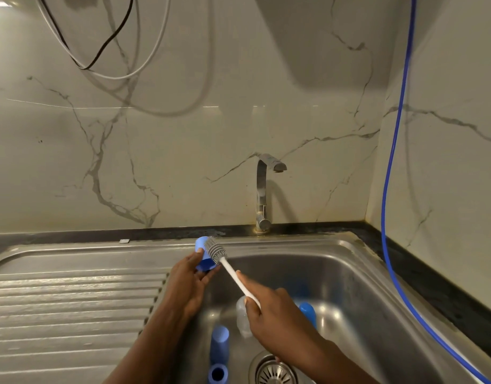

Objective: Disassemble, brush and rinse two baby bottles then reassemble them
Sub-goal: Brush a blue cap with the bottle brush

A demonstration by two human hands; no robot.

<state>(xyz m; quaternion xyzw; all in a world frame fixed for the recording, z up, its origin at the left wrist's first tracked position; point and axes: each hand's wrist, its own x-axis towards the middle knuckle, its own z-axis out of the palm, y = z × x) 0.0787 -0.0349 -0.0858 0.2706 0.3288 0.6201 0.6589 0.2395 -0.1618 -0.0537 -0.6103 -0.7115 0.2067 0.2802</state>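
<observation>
My left hand (189,275) grips a blue bottle cap (203,256) above the left rim of the sink. My right hand (272,309) holds the white handle of a bottle brush (216,250), and its grey bristled head lies against the cap. Down in the steel sink (349,273) lie a blue bottle body (219,346), a blue ring (218,374), a clear nipple or small bottle part (242,320) partly behind my right hand, and another blue piece (308,313).
The chrome tap (263,189) stands at the back of the sink, with no water running. A ribbed steel drainboard (72,300) spreads to the left. The drain strainer (274,372) is at the bottom. A blue hose (391,217) hangs along the right wall.
</observation>
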